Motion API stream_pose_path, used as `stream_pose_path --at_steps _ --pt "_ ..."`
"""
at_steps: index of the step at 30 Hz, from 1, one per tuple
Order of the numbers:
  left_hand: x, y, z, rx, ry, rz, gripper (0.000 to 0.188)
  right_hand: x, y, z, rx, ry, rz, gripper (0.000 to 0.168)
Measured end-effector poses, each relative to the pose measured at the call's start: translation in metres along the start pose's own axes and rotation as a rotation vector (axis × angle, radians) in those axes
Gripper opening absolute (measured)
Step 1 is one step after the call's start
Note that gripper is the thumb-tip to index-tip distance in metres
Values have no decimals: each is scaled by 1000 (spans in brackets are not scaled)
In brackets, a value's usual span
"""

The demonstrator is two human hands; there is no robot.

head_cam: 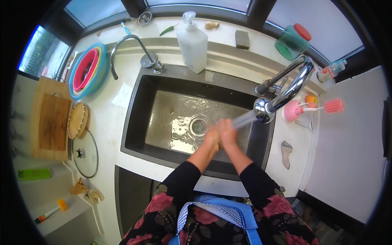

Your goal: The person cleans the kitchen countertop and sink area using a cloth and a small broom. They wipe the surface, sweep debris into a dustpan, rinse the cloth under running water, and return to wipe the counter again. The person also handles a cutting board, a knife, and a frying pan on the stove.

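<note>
My left hand [212, 136] and my right hand [228, 132] are pressed together over the steel sink [160, 122]. Water [245, 118] runs from the round spray head of a chrome faucet [264, 111] onto my fingers. Motion blurs both hands, so the fingers' pose and anything between the palms cannot be made out. The drain [199, 126] lies just left of my hands, and the basin floor is wet. Behind the sink stands a white pump bottle [193, 46].
A thin gooseneck tap [114, 58] rises at the back left. Nested plastic basins [104, 72], a wicker tray [78, 119], a glass lid [87, 162] and cutting boards [55, 122] occupy the left counter. Right of the sink are a pink bottle brush [333, 105] and a grey-white object [286, 154].
</note>
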State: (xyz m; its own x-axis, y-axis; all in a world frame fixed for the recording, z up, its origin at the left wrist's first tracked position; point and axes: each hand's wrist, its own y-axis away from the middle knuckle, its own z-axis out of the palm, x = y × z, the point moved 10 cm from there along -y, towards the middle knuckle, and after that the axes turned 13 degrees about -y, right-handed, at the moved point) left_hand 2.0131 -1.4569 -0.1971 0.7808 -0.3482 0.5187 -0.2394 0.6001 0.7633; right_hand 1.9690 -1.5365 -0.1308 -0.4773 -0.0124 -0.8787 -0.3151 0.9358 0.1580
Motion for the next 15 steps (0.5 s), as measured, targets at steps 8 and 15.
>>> stream_pose_path --at_steps 8,15 --pt "21 -10 -31 54 -65 23 42 -31 47 17 -179 -225 -73 34" --pt "18 21 10 -209 -238 -59 61 52 -41 -11 -201 -597 71 28"
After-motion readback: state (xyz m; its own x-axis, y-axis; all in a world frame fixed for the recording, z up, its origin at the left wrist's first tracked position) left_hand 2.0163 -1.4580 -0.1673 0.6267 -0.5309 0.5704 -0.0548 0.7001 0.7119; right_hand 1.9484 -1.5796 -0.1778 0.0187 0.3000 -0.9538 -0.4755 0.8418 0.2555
